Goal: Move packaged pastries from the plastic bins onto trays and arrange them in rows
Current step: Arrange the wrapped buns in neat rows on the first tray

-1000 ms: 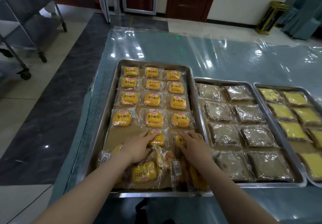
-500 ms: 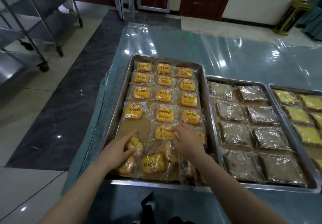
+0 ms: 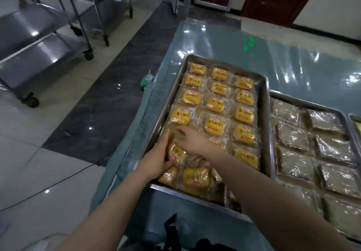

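Note:
A steel tray [image 3: 263, 125] holds yellow packaged pastries [image 3: 214, 125] in three neat columns, with a loose heap [image 3: 195, 177] at its near end. My left hand [image 3: 158, 161] grips one yellow pastry [image 3: 176, 153] at the tray's near left corner. My right hand [image 3: 192, 141] reaches across to the left, fingers stretched over the bare brown paper [image 3: 172, 129] just beyond that pastry; its fingertips hold nothing that I can see.
A second tray [image 3: 308, 100] of brownish packaged pastries lies to the right, and a third tray's edge [image 3: 354, 119] shows at the far right. Plastic film covers the table [image 3: 254, 43]. Steel wheeled racks [image 3: 48, 41] stand on the floor to the left.
My right hand swung left from the middle column to the empty spot in the left column. My left hand lifted a pastry from the heap toward it. The view turned right-to-left.

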`<act>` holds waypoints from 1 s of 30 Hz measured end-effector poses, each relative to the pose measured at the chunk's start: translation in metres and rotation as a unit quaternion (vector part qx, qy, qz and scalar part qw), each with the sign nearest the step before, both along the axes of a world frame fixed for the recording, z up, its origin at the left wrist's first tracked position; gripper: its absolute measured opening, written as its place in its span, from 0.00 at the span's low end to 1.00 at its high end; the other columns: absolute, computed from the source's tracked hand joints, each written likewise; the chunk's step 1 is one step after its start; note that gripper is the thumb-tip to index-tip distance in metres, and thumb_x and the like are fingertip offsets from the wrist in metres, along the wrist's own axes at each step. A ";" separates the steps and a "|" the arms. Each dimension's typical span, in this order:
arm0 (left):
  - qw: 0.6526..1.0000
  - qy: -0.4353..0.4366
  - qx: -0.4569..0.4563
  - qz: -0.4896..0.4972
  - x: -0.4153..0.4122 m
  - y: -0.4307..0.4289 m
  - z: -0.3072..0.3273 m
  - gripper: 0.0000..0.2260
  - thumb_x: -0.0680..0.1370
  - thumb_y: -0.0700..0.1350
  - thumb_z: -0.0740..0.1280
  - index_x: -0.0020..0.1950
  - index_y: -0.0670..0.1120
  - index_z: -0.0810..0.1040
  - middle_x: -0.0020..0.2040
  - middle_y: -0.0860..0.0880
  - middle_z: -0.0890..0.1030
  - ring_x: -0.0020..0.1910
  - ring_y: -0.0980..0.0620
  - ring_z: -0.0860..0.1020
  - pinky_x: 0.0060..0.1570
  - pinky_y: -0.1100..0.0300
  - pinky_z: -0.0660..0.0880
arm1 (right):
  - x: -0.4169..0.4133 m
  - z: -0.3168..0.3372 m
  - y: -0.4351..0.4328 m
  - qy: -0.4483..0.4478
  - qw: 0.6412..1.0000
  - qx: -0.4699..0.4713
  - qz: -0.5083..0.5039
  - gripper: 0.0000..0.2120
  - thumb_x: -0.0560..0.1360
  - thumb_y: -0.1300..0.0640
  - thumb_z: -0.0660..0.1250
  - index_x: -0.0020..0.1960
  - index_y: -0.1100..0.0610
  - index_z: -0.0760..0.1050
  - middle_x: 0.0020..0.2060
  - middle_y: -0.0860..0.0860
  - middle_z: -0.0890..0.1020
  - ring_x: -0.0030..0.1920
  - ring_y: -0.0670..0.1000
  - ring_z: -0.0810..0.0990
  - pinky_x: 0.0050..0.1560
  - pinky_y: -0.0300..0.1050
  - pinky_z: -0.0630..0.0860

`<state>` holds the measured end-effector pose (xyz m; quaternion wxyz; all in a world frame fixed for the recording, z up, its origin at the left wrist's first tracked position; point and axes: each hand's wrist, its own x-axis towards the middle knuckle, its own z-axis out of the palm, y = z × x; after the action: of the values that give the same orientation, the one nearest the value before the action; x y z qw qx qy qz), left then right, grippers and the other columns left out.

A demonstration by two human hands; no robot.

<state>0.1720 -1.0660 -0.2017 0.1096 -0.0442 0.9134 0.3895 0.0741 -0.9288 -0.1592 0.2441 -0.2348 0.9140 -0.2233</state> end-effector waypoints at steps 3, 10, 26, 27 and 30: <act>1.000 0.010 0.011 0.017 0.002 0.001 0.000 0.48 0.72 0.52 0.72 0.74 0.61 0.35 0.73 0.47 0.64 0.60 0.51 0.73 0.59 0.55 0.71 | -0.007 -0.008 -0.007 -0.027 0.999 0.022 0.024 0.04 0.73 0.52 0.70 0.43 0.49 0.75 0.36 0.45 0.77 0.38 0.47 0.78 0.34 0.39 0.67; 0.989 0.117 -0.089 -0.014 0.006 0.003 -0.004 0.39 0.76 0.61 0.62 0.77 0.53 0.41 0.78 0.50 0.49 0.76 0.52 0.49 0.73 0.57 0.49 | -0.022 -0.002 0.016 -0.096 0.930 -0.168 -0.312 0.04 0.75 0.61 0.67 0.43 0.55 0.73 0.35 0.52 0.79 0.30 0.49 0.78 0.25 0.38 0.70; 0.971 0.083 -0.220 -0.052 0.008 0.005 -0.007 0.33 0.78 0.45 0.64 0.77 0.59 0.49 0.78 0.49 0.50 0.75 0.47 0.53 0.70 0.54 0.58 | -0.003 0.001 0.028 -0.068 0.989 -0.012 -0.130 0.10 0.73 0.60 0.70 0.45 0.46 0.74 0.43 0.45 0.79 0.35 0.43 0.76 0.29 0.38 0.71; 0.972 0.078 -0.217 -0.047 0.008 0.005 -0.006 0.34 0.78 0.44 0.64 0.77 0.59 0.49 0.78 0.50 0.50 0.75 0.47 0.53 0.69 0.54 0.59 | -0.003 0.002 0.029 -0.044 0.991 0.002 -0.124 0.11 0.74 0.61 0.68 0.43 0.45 0.74 0.44 0.44 0.79 0.36 0.42 0.77 0.31 0.38 0.74; 0.979 0.073 -0.191 -0.020 0.010 0.006 -0.005 0.35 0.78 0.40 0.63 0.77 0.58 0.46 0.78 0.50 0.49 0.73 0.47 0.59 0.62 0.54 0.68 | -0.001 0.001 0.026 0.048 0.998 0.023 -0.036 0.13 0.73 0.54 0.70 0.56 0.45 0.76 0.55 0.45 0.78 0.53 0.45 0.77 0.52 0.43 0.75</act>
<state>0.1817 -1.0597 -0.2065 0.0398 -0.0174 0.9773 0.2075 0.0735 -0.9032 -0.1586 0.1974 -0.2062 0.9374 -0.1995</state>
